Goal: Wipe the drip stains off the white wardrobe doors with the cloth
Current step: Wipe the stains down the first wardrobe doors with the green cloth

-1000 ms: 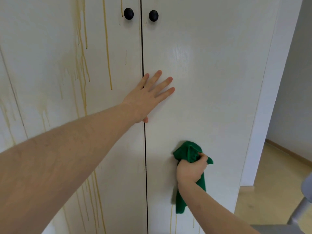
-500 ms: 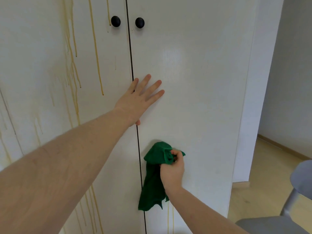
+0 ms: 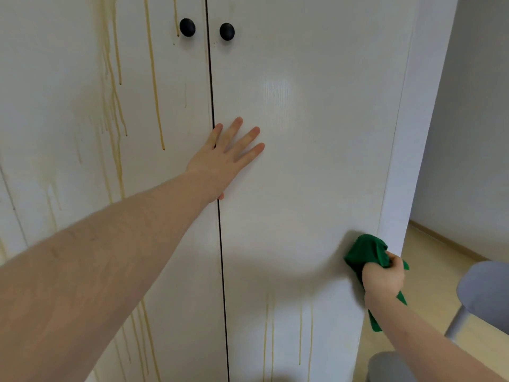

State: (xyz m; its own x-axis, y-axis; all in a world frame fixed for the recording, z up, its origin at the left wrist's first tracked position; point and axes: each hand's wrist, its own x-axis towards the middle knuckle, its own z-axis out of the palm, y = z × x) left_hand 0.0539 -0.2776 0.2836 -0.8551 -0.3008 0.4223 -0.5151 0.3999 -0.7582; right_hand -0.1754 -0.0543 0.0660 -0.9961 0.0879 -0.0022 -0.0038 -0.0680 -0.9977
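Observation:
Two white wardrobe doors fill the view. The left door (image 3: 154, 188) carries long yellow-brown drip stains (image 3: 154, 86) from the top down. The right door (image 3: 303, 175) looks clean in its upper part, with thin yellow drips (image 3: 268, 334) low down. My left hand (image 3: 228, 158) presses flat with spread fingers across the seam between the doors. My right hand (image 3: 384, 277) grips a bunched green cloth (image 3: 363, 255) against the right door's right edge, a tail of cloth hanging below my wrist.
Two black round knobs (image 3: 187, 27) (image 3: 227, 31) sit near the top by the seam. To the right of the wardrobe side panel (image 3: 407, 161) are a grey wall, light wood floor (image 3: 429, 271) and a grey chair (image 3: 484, 293).
My right hand has swept the green cloth from near the door seam to the right door's right edge. My left hand has stayed flat on the seam.

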